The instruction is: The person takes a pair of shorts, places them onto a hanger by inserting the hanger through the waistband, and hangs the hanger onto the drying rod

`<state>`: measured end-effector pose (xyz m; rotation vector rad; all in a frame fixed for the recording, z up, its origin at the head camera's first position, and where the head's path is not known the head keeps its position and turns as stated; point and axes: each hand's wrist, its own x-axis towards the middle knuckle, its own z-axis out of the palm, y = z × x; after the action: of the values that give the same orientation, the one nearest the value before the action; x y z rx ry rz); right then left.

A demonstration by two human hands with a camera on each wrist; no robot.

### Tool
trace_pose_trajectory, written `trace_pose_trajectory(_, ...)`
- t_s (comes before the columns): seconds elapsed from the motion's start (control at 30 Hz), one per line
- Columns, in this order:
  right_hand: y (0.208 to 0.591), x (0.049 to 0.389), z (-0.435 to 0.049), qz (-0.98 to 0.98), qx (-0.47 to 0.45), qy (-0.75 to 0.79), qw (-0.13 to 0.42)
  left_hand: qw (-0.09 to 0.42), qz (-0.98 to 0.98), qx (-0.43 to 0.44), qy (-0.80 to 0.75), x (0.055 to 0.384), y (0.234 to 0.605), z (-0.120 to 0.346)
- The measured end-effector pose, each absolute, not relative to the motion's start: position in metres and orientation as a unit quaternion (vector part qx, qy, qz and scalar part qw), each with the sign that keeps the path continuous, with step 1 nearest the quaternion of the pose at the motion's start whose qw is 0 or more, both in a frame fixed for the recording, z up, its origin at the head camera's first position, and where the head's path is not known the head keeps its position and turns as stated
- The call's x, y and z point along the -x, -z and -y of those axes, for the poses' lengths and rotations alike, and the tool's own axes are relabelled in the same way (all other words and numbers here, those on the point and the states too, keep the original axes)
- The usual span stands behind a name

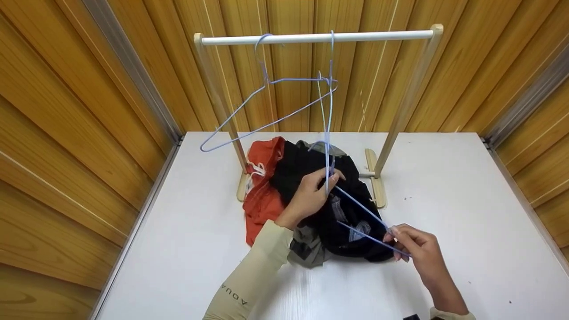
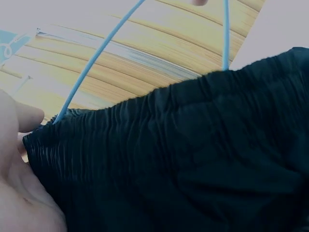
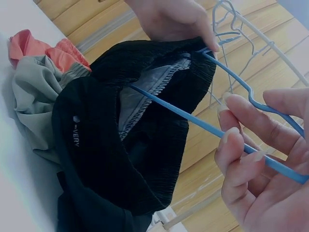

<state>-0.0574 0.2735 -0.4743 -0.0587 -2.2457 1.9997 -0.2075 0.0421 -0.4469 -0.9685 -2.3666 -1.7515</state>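
The right hand (image 1: 415, 246) grips a blue hanger (image 3: 193, 120), its far end inside the waistband (image 2: 145, 121) of a black garment (image 3: 91, 145), which the left hand (image 1: 310, 193) pinches; below them, white tabletop (image 1: 191, 213); beyond, wood-look walls (image 1: 66, 111). Only the right-wrist view shows the garment's lettering (image 3: 76, 135).

The held hanger (image 3: 188, 116) is looking like smooth, coated wire with a sheen; the black garment (image 3: 96, 125) is showing matt cloth, puckered at its waistband. Along the far edge of the smooth tabletop (image 1: 186, 213), wood-grained panels (image 1: 458, 80) are gleaming. The rod (image 1: 378, 36) is looking smooth, its posts (image 1: 411, 98) matt wood.
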Motion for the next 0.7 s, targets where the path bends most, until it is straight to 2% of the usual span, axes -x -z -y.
trace_pose_trajectory(0.13, 0.474, 0.057, -0.279, 0.729, -0.005, -0.679, 0.081, 0.021, 0.763, 0.322, 0.56, 0.209, 0.448, -0.041)
trace_pose_trajectory(0.27, 0.475, 0.056, -0.288, 0.669, -0.099, -0.732, 0.085, 0.018, 0.764, 0.32, 0.561, 0.209, 0.448, -0.04)
trace_pose_trajectory(0.4, 0.475, 0.057, -0.298, 0.601, -0.182, -0.776, 0.056, 0.018, 0.764, 0.318, 0.561, 0.209, 0.447, -0.039)
trace_pose_trajectory(0.47, 0.475, 0.057, -0.302, 0.57, -0.184, -0.8, 0.035, 0.017, 0.764, 0.318, 0.561, 0.209, 0.446, -0.038)
trace_pose_trajectory(0.57, 0.475, 0.058, -0.303, 0.565, -0.119, -0.816, 0.03, 0.015, 0.763, 0.319, 0.561, 0.209, 0.445, -0.038)
trace_pose_trajectory(0.7, 0.479, 0.064, -0.294, 0.632, 0.058, -0.772, 0.044, 0.017, 0.764, 0.321, 0.559, 0.21, 0.445, -0.037)
